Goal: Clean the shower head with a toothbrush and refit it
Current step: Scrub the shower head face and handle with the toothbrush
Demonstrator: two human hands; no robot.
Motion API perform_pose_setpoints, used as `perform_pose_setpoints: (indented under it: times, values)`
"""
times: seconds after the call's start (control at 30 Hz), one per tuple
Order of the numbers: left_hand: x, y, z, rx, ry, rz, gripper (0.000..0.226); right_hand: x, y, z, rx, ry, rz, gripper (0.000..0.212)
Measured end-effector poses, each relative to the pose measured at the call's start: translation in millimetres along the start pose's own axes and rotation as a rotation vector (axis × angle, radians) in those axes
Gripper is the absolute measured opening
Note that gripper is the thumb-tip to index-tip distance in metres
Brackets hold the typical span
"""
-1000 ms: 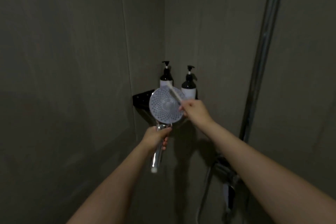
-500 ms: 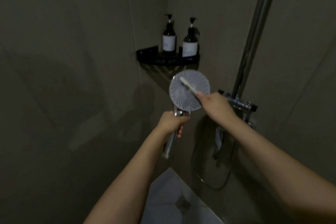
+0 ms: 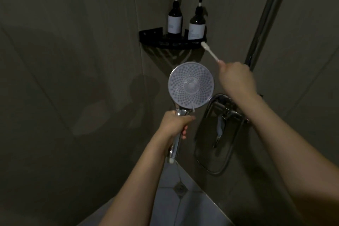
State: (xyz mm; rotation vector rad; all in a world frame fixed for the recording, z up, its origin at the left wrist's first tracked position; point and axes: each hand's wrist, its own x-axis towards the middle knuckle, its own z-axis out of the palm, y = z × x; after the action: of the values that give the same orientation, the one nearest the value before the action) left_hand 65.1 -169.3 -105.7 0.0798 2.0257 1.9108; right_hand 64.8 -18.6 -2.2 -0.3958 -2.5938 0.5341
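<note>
My left hand [image 3: 175, 124] is wrapped tight around the chrome handle of the shower head [image 3: 190, 86], holding it upright so the round nozzle face sits just above my knuckles and turns toward me. My right hand [image 3: 236, 79] is closed around the toothbrush [image 3: 209, 51], up and to the right of the nozzle face and clear of it. The brush slants up and left from my fist, its bristle end right by the edge of the black corner shelf [image 3: 150, 33]. Two dark pump bottles [image 3: 175, 18] stand on that shelf above both hands. Below my right wrist the mixer valve [image 3: 229, 113] sits on the wall, with the hose [image 3: 216, 169] looping under it.
</note>
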Motion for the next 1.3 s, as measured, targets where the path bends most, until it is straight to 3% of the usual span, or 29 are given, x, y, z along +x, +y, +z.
perform_pose_setpoints:
  times: [0.13, 0.2, 0.27, 0.3, 0.4, 0.43, 0.57, 0.7, 0.73, 0.87, 0.9, 1.0, 1.07, 1.17, 1.27, 1.3]
  values:
    - [4, -1, 2, -0.045, 0.031, -0.001, 0.027, -37, -17, 19, -0.143, -0.168, -0.355, 0.041]
    - [4, 0, 4, -0.076, 0.018, -0.007, 0.030, -27, -7, 19, -0.185, -0.176, -0.227, 0.041]
    - [3, -1, 6, -0.090, 0.004, -0.016, 0.032, -12, 4, 11, -0.075, -0.106, -0.059, 0.048]
    - [2, -2, 7, -0.088, 0.004, -0.018, 0.032, -13, 3, 8, -0.040, -0.103, -0.044, 0.049]
    - [-1, -4, 11, -0.086, 0.012, -0.009, 0.030, -39, -10, 30, -0.175, -0.202, -0.339, 0.041]
    - [-1, -4, 11, -0.092, 0.011, -0.006, 0.031, -48, -11, 32, -0.209, -0.232, -0.354, 0.042]
    - [-5, -2, 6, -0.113, 0.004, -0.017, 0.033, -21, 10, 10, -0.180, -0.101, -0.079, 0.047]
    - [-9, -2, 3, -0.106, 0.016, -0.004, 0.032, -56, -11, 23, -0.197, -0.242, -0.439, 0.035]
    - [-10, -1, 2, -0.111, 0.016, 0.001, 0.032, -62, -12, 26, -0.220, -0.266, -0.431, 0.033]
    - [-12, 4, -2, -0.130, 0.020, 0.002, 0.035, -25, 4, 7, -0.128, -0.091, -0.126, 0.046]
    - [-13, 4, -3, -0.130, 0.022, 0.003, 0.035, -27, 0, 3, -0.103, -0.097, -0.162, 0.050]
    - [-16, 7, -3, -0.116, 0.026, 0.021, 0.031, -61, -16, 24, -0.191, -0.183, -0.498, 0.044]
    - [-18, 9, -4, -0.121, 0.024, 0.032, 0.030, -57, -9, 22, -0.250, -0.182, -0.346, 0.043]
    - [-20, 9, -7, -0.124, 0.026, 0.026, 0.033, -35, 1, 0, -0.079, -0.060, -0.073, 0.048]
    - [-21, 8, -8, -0.123, 0.039, 0.024, 0.030, -61, -19, 8, -0.107, -0.171, -0.406, 0.038]
    - [-22, 8, -8, -0.128, 0.039, 0.024, 0.029, -77, -24, 13, -0.138, -0.231, -0.439, 0.036]
